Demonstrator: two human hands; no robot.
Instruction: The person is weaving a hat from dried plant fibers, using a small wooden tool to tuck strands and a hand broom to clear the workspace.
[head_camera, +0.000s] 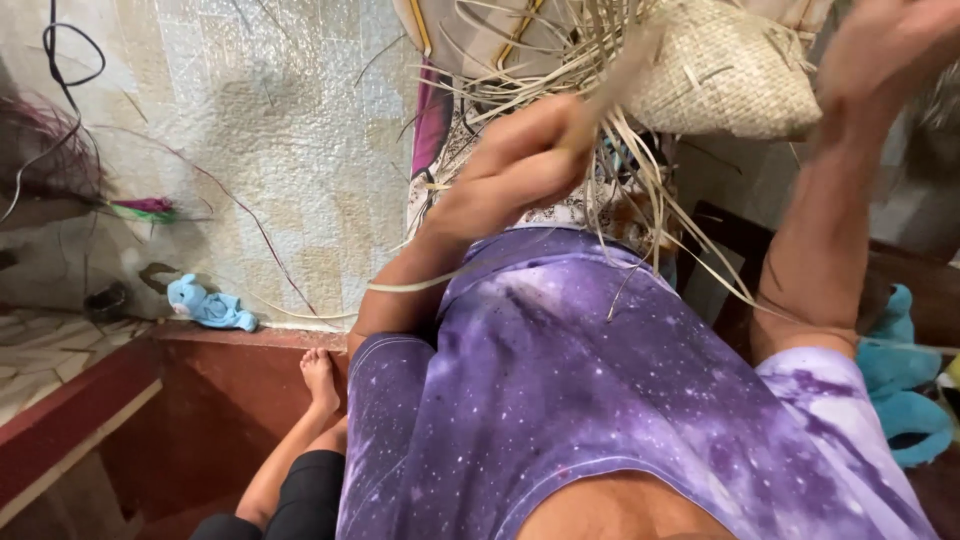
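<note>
My left hand (520, 165) is raised in front of my chest, fingers closed on a thin pale straw strip (625, 65) that runs up into a half-woven straw basket (730, 75). Many loose strips (650, 215) hang from the basket over my purple shirt (600, 390). My right hand (890, 50) is lifted at the upper right, beside the basket's right edge; it is blurred, and I cannot tell whether it touches or holds the basket.
A pale tiled floor (260, 130) lies beyond a red step (230, 345). A small blue toy (210, 305) rests on the floor edge; another blue plush (900, 390) sits at the right. Dyed purple and green strands (145, 208) lie at left. My bare foot (320, 380) shows below.
</note>
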